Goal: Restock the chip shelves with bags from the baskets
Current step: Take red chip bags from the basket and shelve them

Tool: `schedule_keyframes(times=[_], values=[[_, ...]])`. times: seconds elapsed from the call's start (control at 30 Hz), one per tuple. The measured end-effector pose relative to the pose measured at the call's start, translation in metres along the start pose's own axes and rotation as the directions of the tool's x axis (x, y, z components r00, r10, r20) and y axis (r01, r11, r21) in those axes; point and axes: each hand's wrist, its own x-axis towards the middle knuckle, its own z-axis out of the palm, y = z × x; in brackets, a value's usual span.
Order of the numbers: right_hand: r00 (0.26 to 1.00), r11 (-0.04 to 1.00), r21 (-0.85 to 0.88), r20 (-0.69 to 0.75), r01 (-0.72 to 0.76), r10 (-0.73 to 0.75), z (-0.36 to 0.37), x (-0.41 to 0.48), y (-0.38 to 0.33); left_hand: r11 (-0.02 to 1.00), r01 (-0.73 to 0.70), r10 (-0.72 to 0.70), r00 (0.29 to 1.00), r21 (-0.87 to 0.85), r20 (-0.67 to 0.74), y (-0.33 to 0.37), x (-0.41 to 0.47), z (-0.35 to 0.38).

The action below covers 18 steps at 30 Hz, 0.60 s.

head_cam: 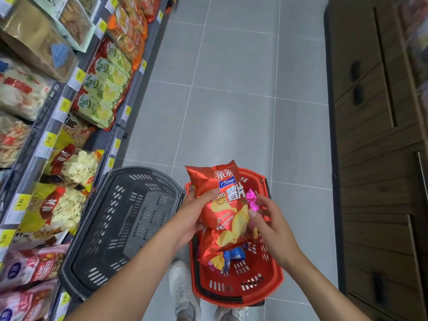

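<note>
Both bare forearms reach in from the near edge and meet over the red basket. The left hand grips the left edge of a red chip bag, thumb across the front and fingers wrapped behind, where they are hidden. The right hand sits at the bag's right edge with its fingers loosely curled. A small pink wrapper shows at its fingertips, but whether the fingers pinch that wrapper, the bag edge, or both cannot be told.

The bag is held above the far half of the red basket, well clear of the shelves on the left. Its long axis runs near to far, top seam at the far end and tilted slightly left, with the printed front facing up toward the camera. Its near end overlaps a second red bag lying in the basket, so the line between the 2 is hard to make out.

Small blue, yellow and pink packets lie beside that bag; their labels are too small to read. A grey basket stands touching the red one on its left, motion-blurred. 2 white shoes are partly hidden by the arms and cut off at the near edge.
</note>
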Motion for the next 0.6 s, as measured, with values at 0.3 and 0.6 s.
schedule_keyframes(times=[0.3,0.6], values=[[0.924,0.872,0.367,0.319,-0.324,0.209,0.017,0.014,-0.021,0.991,0.129,-0.125,0.981,-0.022,0.151,-0.004,-0.017,0.000],[0.997,0.951,0.299,0.033,-0.077,0.070,0.052,0.009,-0.013,0.974,-0.168,0.182,0.980,0.153,-0.081,-0.025,-0.020,0.007]])
